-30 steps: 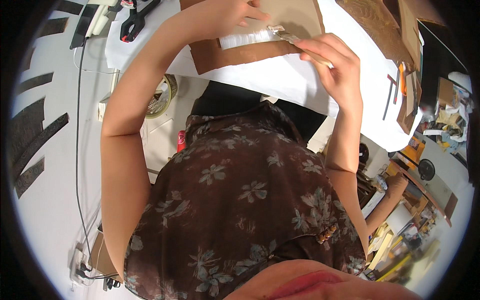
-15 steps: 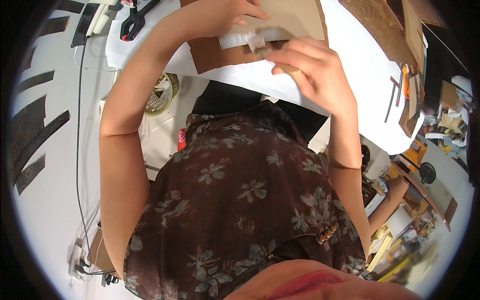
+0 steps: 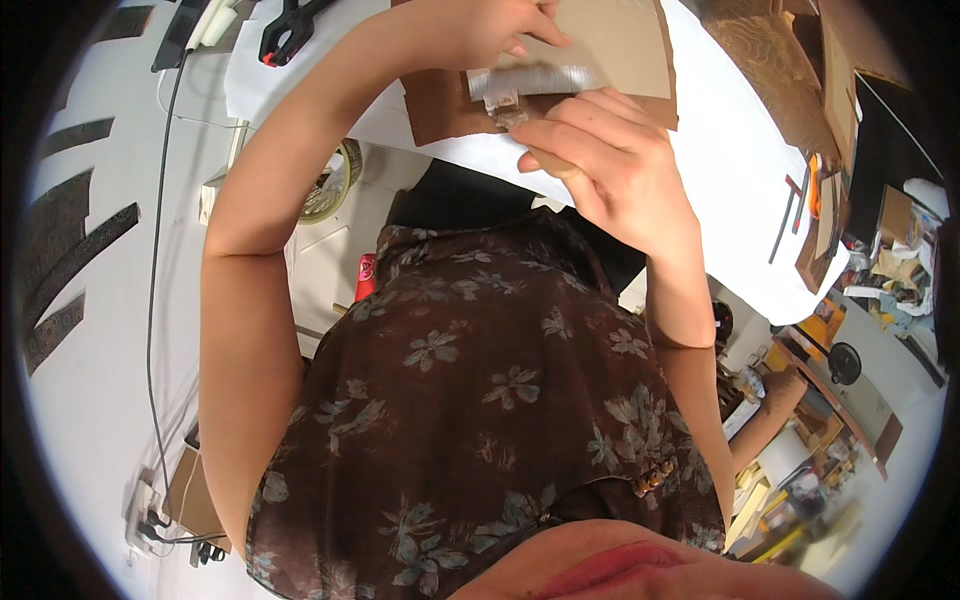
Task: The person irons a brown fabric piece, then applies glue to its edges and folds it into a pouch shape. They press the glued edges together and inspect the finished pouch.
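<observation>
On the white-covered table lies a brown board (image 3: 440, 115) with a lighter tan sheet (image 3: 625, 45) on top. A pale, whitish strip (image 3: 550, 80) runs along the sheet's near edge. My right hand (image 3: 610, 150) is closed around what looks like a small flat brush (image 3: 508, 112), its pale head at the strip's left end; motion blur hides its detail. Beyond the strip my left hand (image 3: 515, 25) rests near the tan sheet, fingers stretched out and apart. The top of the picture cuts part of that hand off.
A black clamp (image 3: 287, 35) lies at the table's far left. Orange-handled scissors (image 3: 814, 190) and thin dark strips (image 3: 785, 220) are at the right edge, near a brown patterned sheet (image 3: 755, 60). Under the table at left stands a green-rimmed basket (image 3: 345, 185).
My right hand has drawn the brush left along the pale strip, toward its left end. The left hand keeps its outstretched pose. The whole view has shifted slightly.
</observation>
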Motion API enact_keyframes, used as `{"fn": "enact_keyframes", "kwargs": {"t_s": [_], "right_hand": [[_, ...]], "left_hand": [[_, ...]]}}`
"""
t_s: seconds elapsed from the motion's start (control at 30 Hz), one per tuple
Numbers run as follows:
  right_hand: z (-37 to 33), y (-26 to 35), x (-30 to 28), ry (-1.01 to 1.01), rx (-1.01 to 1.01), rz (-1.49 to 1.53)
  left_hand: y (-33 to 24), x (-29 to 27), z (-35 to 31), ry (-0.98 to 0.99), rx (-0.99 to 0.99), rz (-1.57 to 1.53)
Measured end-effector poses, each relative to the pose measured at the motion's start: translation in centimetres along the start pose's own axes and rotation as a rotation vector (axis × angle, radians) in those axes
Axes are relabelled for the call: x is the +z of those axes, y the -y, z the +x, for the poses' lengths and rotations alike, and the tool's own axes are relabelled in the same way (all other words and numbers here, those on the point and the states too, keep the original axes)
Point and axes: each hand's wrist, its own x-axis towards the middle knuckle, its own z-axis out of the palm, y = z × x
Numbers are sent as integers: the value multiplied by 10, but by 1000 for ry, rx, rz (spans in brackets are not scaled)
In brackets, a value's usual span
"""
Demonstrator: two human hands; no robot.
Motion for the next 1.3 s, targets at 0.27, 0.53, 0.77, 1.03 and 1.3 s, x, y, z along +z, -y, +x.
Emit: {"fn": "enact_keyframes", "kwargs": {"t_s": [0.27,0.53,0.77,1.03,1.3], "right_hand": [[-7,4,-7,15,-60,151],[-57,-15,-24,-826,633,289],[-61,-32,7,-743,632,132],[-59,-29,8,-795,564,100],[-57,-29,8,-774,526,2]], "left_hand": [[3,-5,4,128,-7,3],[2,11,2,-17,20,62],[-1,4,15,173,29,78],[-2,12,6,139,-81,364],[-9,11,8,253,-201,384]]}}
